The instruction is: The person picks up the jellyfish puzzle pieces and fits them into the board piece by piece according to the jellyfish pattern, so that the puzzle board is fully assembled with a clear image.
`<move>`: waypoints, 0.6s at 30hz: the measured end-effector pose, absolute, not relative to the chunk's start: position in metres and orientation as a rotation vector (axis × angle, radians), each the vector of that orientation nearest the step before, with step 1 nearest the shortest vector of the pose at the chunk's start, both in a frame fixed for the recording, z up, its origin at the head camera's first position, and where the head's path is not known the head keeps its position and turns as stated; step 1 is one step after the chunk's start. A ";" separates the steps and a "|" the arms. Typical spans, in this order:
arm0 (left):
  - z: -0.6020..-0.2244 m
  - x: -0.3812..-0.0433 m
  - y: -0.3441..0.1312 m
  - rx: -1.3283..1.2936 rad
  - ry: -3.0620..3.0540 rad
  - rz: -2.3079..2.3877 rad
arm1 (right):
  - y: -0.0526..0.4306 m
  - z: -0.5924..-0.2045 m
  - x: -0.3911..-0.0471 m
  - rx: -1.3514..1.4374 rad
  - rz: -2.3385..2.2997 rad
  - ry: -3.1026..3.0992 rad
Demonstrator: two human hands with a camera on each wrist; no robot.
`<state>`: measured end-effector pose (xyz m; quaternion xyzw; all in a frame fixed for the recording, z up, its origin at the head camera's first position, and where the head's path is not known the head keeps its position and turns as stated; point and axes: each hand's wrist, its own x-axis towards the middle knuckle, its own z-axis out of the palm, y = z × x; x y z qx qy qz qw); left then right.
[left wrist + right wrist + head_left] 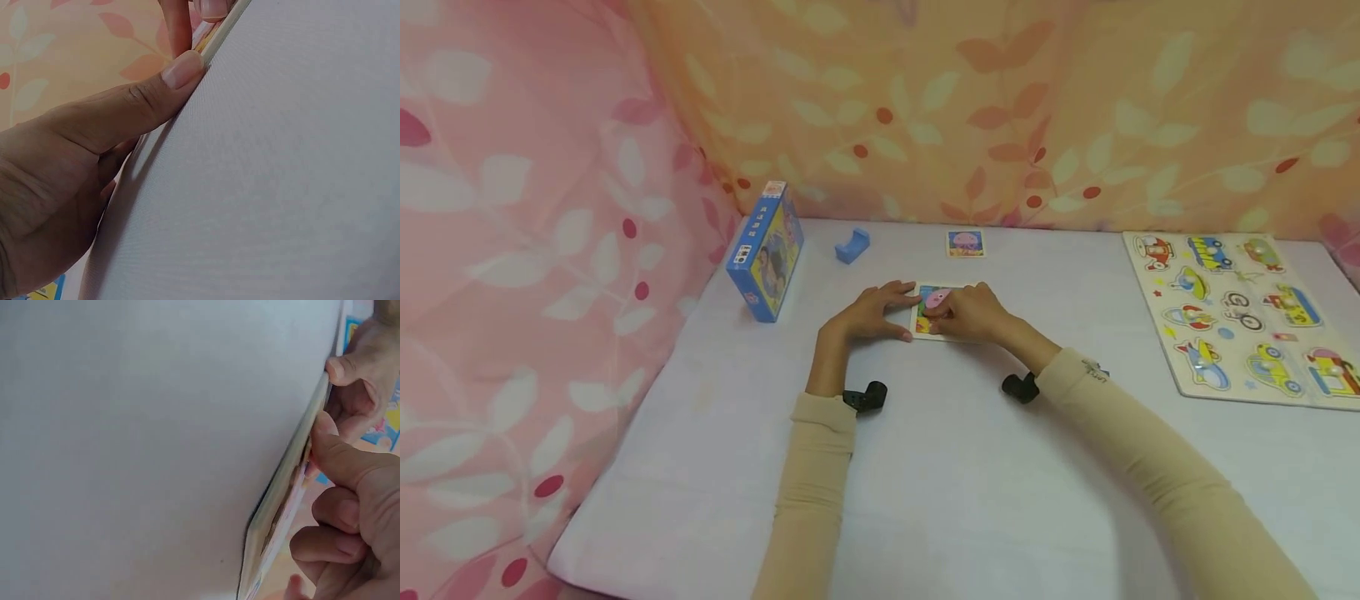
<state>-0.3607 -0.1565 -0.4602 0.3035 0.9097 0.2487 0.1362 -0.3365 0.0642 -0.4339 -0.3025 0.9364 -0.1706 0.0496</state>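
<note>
A small picture puzzle (923,327) in a pale tray shows a pink cartoon figure on blue. My left hand (871,315) holds the tray's left end, thumb at the near corner and fingers along the side. From the right, my right hand (973,312) reaches over it, with thumb and index finger pinching a puzzle piece (307,450) at the near edge and the other fingers curled. In the right wrist view, the brown edges of pieces stand slightly above the tray rim (265,519). The right hand covers much of the picture.
A blue puzzle box (767,254) stands upright at the left back. Near it lie a light blue curved block (852,247) and a small picture card (965,243). A large vehicle peg board (1217,333) is on the right. Patterned cloth (880,108) hangs behind the white table.
</note>
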 end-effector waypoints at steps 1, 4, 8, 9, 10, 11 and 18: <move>-0.459 -0.361 -0.155 0.884 2.629 0.727 | 0.065 -0.434 -0.337 -0.903 -0.520 2.858; -0.457 -0.361 -0.153 0.894 2.619 0.729 | 0.069 -0.434 -0.338 -0.849 -0.568 2.836; -0.453 -0.360 -0.153 0.885 2.620 0.728 | 0.069 -0.432 -0.343 -0.838 -0.649 2.740; -0.453 -0.360 -0.153 0.884 2.618 0.733 | 0.069 -0.431 -0.344 -0.835 -0.643 2.735; -0.452 -0.360 -0.153 0.887 2.619 0.736 | 0.068 -0.430 -0.345 -0.840 -0.622 2.733; -0.452 -0.360 -0.154 0.888 2.620 0.741 | 0.066 -0.429 -0.346 -0.857 -0.583 2.742; -0.459 -0.361 -0.156 0.891 2.619 0.754 | 0.067 -0.426 -0.343 -0.949 -0.408 2.812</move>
